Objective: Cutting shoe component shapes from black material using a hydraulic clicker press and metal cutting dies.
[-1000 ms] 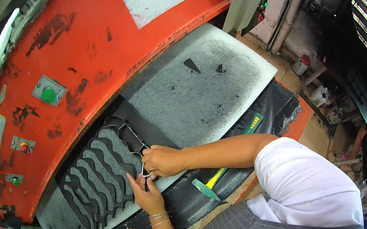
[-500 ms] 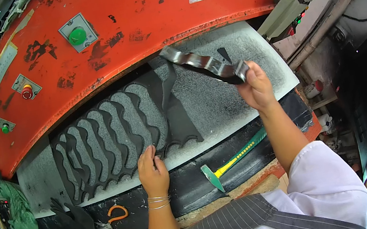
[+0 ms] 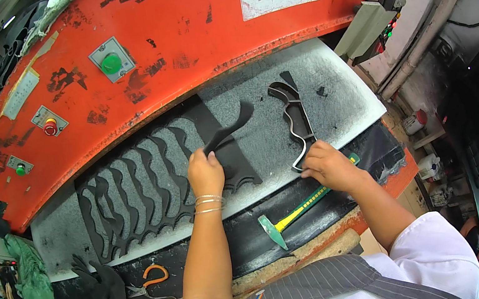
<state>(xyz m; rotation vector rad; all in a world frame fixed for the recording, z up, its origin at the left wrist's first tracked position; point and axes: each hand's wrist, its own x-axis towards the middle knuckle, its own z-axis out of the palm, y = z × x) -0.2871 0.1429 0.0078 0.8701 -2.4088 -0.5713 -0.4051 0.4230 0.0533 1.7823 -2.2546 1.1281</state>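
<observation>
My left hand [image 3: 205, 173] is closed on a strip of black sheet material [image 3: 229, 131], whose far end sticks up and curls to the right. Beneath it lies a black sheet [image 3: 206, 116] with several wavy slots cut through, showing the grey board below. To the right, a wavy-sided metal cutting die [image 3: 292, 125] rests on the cutting board [image 3: 243, 95]. My right hand [image 3: 329, 166] has its fingers closed on the die's near end. A small black scrap [image 3: 287, 80] lies beside the die's far end.
An orange-red press [image 3: 189, 37] with buttons spans the far side. On the black front ledge lie a hammer [image 3: 292, 215] with a yellow-green handle, orange-handled snips [image 3: 154, 274] and a dark glove [image 3: 108, 292]. A control box [image 3: 365, 30] stands at the far right.
My right hand has lowered the die from the air onto the board. My left hand has moved up and right from the sheet's near edge and taken hold of a black strip.
</observation>
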